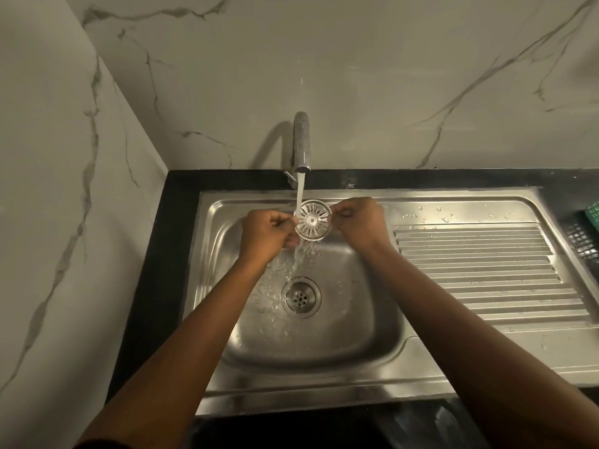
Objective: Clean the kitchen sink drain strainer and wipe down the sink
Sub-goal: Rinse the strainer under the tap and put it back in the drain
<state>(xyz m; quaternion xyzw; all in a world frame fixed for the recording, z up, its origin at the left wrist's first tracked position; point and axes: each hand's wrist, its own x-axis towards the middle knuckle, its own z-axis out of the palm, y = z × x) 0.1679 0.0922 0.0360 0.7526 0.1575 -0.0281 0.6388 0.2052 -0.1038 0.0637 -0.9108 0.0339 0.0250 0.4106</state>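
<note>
A round slotted metal drain strainer (pixel 313 219) is held up over the steel sink basin (pixel 366 325), tilted toward me. My left hand (pixel 264 234) pinches its left rim and my right hand (pixel 359 222) pinches its right rim. Water runs from the tap (pixel 301 144) onto the strainer's left edge and splashes down into the basin. The open drain hole (pixel 300 297) lies below, wet all around.
A ribbed steel drainboard (pixel 486 270) extends right of the basin. A green mesh item (pixel 593 215) and a dark scrubber-like pad (pixel 580 238) sit at the far right on the black counter (pixel 152 254). Marble walls stand behind and to the left.
</note>
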